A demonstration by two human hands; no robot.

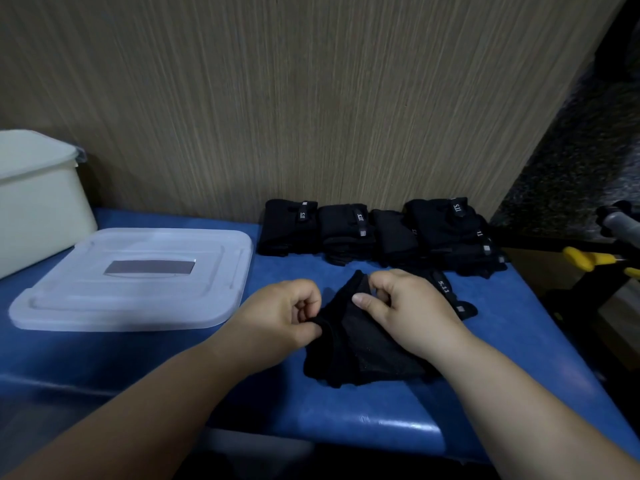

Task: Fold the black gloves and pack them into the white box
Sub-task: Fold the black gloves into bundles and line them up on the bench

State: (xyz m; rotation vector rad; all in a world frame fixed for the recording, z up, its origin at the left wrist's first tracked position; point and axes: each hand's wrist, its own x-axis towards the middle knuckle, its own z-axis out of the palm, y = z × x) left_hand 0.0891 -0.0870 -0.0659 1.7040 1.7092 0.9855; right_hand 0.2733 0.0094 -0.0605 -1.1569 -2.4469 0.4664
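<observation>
A black glove [360, 351] lies on the blue table [173, 355] in front of me. My left hand [280, 317] pinches its left edge with curled fingers. My right hand [405, 306] pinches the glove's upper edge, and its wrist covers part of the strap with a white label. A row of folded black gloves [381, 233] sits at the back of the table against the wall. The white box [38, 202] stands open at the far left, partly out of view.
The box's translucent lid [138, 282] lies flat on the table, left of my hands. A wood-grain wall [311, 98] rises behind the table. Right of the table stand a dark frame, yellow parts [588, 259] and a grey handle [620, 223].
</observation>
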